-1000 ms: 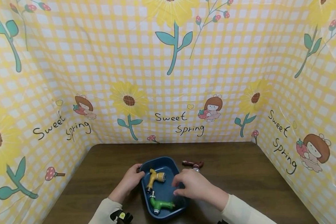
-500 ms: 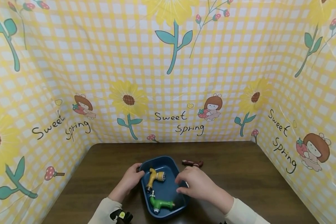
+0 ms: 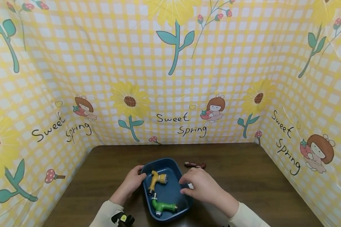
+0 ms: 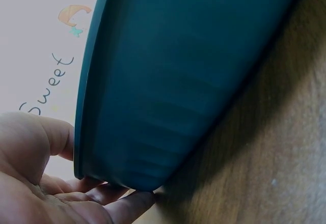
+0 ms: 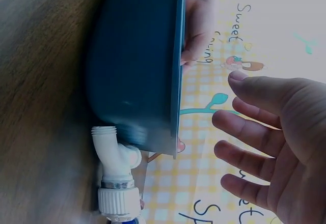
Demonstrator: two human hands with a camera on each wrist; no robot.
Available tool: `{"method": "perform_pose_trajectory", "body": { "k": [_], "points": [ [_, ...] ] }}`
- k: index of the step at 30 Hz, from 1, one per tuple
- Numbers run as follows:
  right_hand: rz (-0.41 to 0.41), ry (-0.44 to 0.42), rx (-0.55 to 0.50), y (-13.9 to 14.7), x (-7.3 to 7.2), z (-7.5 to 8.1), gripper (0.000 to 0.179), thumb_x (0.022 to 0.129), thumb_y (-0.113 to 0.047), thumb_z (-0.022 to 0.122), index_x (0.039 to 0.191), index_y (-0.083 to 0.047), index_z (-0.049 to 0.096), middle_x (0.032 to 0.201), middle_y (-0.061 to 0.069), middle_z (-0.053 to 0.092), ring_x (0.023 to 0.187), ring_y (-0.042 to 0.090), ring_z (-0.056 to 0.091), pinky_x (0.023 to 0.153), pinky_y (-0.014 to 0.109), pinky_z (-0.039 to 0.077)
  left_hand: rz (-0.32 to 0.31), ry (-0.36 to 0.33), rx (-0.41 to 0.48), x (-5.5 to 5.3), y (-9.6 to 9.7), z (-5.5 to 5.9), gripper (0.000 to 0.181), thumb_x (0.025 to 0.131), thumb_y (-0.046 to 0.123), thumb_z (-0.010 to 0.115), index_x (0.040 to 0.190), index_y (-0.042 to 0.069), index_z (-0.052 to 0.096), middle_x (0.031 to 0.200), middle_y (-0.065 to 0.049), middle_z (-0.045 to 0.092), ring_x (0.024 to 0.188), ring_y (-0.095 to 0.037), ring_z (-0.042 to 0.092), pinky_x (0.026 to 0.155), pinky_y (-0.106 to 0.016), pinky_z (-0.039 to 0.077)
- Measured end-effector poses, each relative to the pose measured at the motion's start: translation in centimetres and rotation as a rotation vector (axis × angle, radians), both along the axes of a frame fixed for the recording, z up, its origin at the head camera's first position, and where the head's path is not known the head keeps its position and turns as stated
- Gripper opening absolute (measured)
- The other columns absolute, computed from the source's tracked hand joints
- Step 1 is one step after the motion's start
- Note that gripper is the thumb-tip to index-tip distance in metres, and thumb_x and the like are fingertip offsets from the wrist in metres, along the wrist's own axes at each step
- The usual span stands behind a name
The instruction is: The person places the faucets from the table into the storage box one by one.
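A blue plastic basin point(image 3: 170, 217) stands on the table, with a yellow tap point(image 3: 156, 181) and a green tap point(image 3: 162, 206) lying inside. My left hand point(image 3: 134, 179) grips its left side; in the left wrist view the thumb is over the rim and the fingers lie underneath. Over the basin's right rim hovers my right hand point(image 3: 201, 186), fingers loosely bent and holding nothing. Below that hand, the right wrist view has a white tap point(image 5: 114, 168) on the table close against the basin wall; from the head it is mostly hidden by the hand.
A dark red tap point(image 3: 194, 165) lies on the brown wooden table point(image 3: 116, 157), behind the right hand. Yellow checked cloth point(image 3: 173, 94) with printed flowers walls off the back and both sides.
My right hand has drawn back slightly to the right, from over the basin's inside to its right rim. The left hand and the taps in the basin stay in place.
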State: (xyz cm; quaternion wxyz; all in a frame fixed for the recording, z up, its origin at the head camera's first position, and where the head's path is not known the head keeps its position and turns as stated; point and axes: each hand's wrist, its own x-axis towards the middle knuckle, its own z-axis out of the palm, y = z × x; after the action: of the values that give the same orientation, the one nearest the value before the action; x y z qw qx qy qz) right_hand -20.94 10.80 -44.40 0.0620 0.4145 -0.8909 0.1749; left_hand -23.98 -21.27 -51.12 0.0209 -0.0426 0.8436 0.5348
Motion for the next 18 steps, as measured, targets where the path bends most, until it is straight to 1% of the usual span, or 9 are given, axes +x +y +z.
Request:
{"method": "perform_pose_trajectory", "body": {
  "k": [4, 7, 10, 16, 18],
  "points": [
    [-0.015, 0.005, -0.007, -0.07, 0.0, 0.07, 0.021, 0.089, -0.039, 0.078, 0.107, -0.028, 0.077, 0.101, -0.016, 0.073, 0.102, 0.005, 0.061, 0.102, 0.041, 0.047, 0.0, 0.0, -0.002, 0.0, -0.11, -0.06, 0.045, 0.098, 0.011, 0.055, 0.139, -0.006, 0.053, 0.133, -0.022, 0.062, 0.112, -0.027, 0.06, 0.095, -0.043, 0.052],
    [-0.013, 0.014, -0.017, -0.12, 0.12, 0.04, 0.021, 0.089, -0.039, 0.079, 0.106, -0.027, 0.077, 0.1, -0.016, 0.073, 0.1, 0.005, 0.061, 0.1, 0.039, 0.048, 0.005, -0.008, 0.003, 0.07, -0.14, -0.06, 0.045, 0.098, 0.012, 0.055, 0.14, -0.004, 0.053, 0.134, -0.021, 0.062, 0.113, -0.027, 0.06, 0.096, -0.044, 0.052],
    [-0.013, 0.009, -0.027, -0.15, 0.3, 0.03, 0.021, 0.089, -0.039, 0.079, 0.106, -0.027, 0.077, 0.099, -0.019, 0.071, 0.099, 0.004, 0.061, 0.098, 0.038, 0.05, 0.003, -0.006, -0.01, 0.09, -0.19, -0.02, 0.044, 0.098, 0.011, 0.055, 0.14, -0.004, 0.053, 0.133, -0.021, 0.062, 0.113, -0.026, 0.06, 0.096, -0.045, 0.051],
    [-0.049, -0.014, -0.047, -0.1, 0.56, -0.03, 0.021, 0.089, -0.039, 0.078, 0.107, -0.028, 0.077, 0.1, -0.019, 0.071, 0.104, 0.007, 0.061, 0.102, 0.042, 0.048, -0.002, -0.014, -0.007, 0.09, -0.15, 0.15, 0.045, 0.099, 0.012, 0.055, 0.14, -0.005, 0.052, 0.134, -0.022, 0.062, 0.113, -0.027, 0.06, 0.095, -0.045, 0.052],
    [-0.058, -0.008, -0.06, -0.07, 0.56, -0.17, 0.022, 0.089, -0.04, 0.078, 0.107, -0.028, 0.077, 0.101, -0.019, 0.071, 0.104, 0.008, 0.061, 0.101, 0.041, 0.049, -0.002, -0.017, -0.002, 0.15, -0.13, 0.15, 0.044, 0.099, 0.011, 0.055, 0.14, -0.005, 0.052, 0.134, -0.022, 0.062, 0.112, -0.026, 0.061, 0.095, -0.045, 0.053]
  ]
}}
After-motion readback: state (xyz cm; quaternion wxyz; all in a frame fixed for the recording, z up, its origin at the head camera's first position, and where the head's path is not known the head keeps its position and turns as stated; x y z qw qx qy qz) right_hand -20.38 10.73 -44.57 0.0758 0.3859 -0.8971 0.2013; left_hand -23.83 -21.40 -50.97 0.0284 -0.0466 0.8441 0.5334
